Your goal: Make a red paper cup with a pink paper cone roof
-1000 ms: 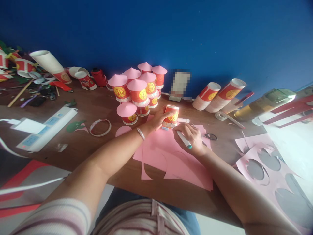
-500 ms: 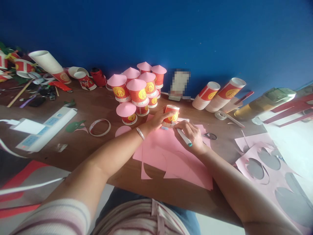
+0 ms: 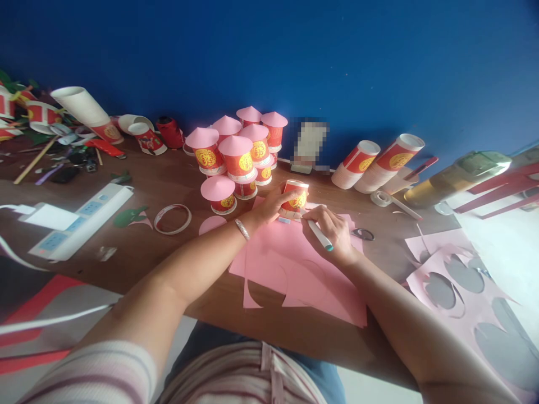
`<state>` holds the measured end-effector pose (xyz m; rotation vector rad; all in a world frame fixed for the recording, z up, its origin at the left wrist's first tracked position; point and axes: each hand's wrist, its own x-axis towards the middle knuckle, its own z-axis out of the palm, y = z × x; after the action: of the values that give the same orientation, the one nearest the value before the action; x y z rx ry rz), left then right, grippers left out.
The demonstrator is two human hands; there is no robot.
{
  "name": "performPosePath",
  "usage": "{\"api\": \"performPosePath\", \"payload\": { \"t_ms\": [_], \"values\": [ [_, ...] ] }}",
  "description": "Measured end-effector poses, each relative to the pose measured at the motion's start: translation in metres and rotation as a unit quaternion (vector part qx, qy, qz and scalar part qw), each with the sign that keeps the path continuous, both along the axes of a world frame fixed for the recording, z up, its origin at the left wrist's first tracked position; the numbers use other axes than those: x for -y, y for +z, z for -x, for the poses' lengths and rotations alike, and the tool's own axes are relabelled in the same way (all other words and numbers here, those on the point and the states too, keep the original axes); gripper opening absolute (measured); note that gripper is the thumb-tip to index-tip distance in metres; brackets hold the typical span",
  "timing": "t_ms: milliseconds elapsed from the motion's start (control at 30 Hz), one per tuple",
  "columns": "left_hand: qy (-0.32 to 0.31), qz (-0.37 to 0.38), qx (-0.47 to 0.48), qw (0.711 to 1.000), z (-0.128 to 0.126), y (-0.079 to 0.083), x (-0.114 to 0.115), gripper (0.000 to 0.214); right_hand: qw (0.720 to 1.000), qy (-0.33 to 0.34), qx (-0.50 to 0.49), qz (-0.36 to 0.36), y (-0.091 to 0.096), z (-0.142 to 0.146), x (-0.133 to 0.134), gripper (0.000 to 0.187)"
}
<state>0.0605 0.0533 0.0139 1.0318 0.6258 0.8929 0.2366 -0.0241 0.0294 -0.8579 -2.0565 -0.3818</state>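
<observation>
A red paper cup [image 3: 298, 197] with a gold emblem stands on the pink paper [image 3: 269, 264], and my left hand [image 3: 272, 206] is wrapped around its left side. In my right hand [image 3: 332, 231] is a white marker [image 3: 319, 235] with a green end, its tip close to the cup's lower right edge. Whether the tip touches the cup I cannot tell. A small pale bluish block [image 3: 283, 220] lies just below the cup. Scissors [image 3: 364, 234] lie to the right, partly under the pink paper, only a dark handle loop showing.
Several cups with pink cone roofs [image 3: 217, 188] stand left of the cup. Stacked paper cups [image 3: 364, 150], a tape roll [image 3: 381, 198] and a gold bottle [image 3: 450, 177] are at the right. A power strip [image 3: 82, 221] and a tape ring [image 3: 172, 219] lie left. Cut pink scraps [image 3: 421, 275] lie far right.
My right hand and the marker have shifted slightly to the right, away from the cup. My left hand and the cup stay in place.
</observation>
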Motion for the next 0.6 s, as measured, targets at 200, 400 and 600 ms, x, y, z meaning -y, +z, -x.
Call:
{"api": "performPosePath", "payload": {
  "t_ms": [200, 400, 600],
  "values": [
    [0.008, -0.01, 0.003, 1.0, -0.0006, 0.0013, 0.0002, 0.047, 1.0, 0.0, 0.0, 0.007, -0.0019, 0.0002, 0.0007, 0.021],
    [0.004, -0.013, 0.006, 1.0, -0.0014, 0.0001, -0.0011, 0.048, 1.0, 0.012, -0.003, 0.012, -0.0018, 0.0017, 0.0025, 0.021],
    [0.018, -0.007, 0.015, 1.0, -0.0027, -0.0023, -0.0021, 0.05, 1.0, 0.019, 0.006, 0.016, 0.002, 0.0032, 0.005, 0.021]
  ]
}}
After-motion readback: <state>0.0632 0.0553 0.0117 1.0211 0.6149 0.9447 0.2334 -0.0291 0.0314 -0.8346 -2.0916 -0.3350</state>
